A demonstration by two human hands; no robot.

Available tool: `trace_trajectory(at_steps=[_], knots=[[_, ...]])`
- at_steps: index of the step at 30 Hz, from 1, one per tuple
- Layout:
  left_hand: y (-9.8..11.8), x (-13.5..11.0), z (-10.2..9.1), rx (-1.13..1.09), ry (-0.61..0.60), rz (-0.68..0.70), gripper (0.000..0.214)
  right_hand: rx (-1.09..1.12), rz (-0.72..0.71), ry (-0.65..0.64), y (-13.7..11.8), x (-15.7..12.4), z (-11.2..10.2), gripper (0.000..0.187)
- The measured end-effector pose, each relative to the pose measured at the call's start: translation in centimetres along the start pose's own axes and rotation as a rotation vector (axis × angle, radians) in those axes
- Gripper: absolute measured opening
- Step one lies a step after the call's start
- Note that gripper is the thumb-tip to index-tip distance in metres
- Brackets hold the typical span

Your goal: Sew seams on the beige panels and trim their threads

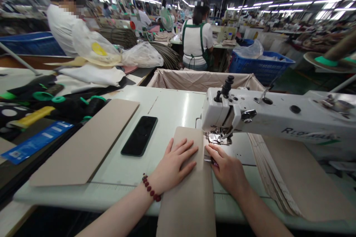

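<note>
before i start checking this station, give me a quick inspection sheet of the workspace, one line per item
Surface: pale green table, ruler marks along its near edge
Job's things: beige panel beside the presser foot of a white sewing machine; more beige pieces at right
Clutter: dark-screened phone, another beige panel, thread spools, blue packet
Hands: left hand spread on the panel; right hand at its edge, a small metal tool partly hidden there
Cables: nothing seen
Surroundings: co-worker in green straps ahead, blue crate, fabric-lined bin
</note>
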State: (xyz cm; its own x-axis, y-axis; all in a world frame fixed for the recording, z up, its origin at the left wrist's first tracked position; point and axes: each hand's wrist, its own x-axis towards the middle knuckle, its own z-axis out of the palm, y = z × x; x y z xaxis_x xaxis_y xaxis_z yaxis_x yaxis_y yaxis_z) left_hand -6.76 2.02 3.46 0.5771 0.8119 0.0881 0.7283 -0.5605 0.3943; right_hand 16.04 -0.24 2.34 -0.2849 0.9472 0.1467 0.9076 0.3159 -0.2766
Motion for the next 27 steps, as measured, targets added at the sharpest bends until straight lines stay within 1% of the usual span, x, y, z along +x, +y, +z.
trace_trajectory(at_steps=[17,27], knots=[[-0.06,-0.04,-0.05,-0.001,0.000,-0.008,0.046,0.018,-0.005,-0.002,0.18,-0.03,0.17,0.058],[-0.19,-0.01,0.07,-0.004,0.024,-0.003,0.046,0.006,0.003,-0.004,0.14,0.03,0.12,0.057]])
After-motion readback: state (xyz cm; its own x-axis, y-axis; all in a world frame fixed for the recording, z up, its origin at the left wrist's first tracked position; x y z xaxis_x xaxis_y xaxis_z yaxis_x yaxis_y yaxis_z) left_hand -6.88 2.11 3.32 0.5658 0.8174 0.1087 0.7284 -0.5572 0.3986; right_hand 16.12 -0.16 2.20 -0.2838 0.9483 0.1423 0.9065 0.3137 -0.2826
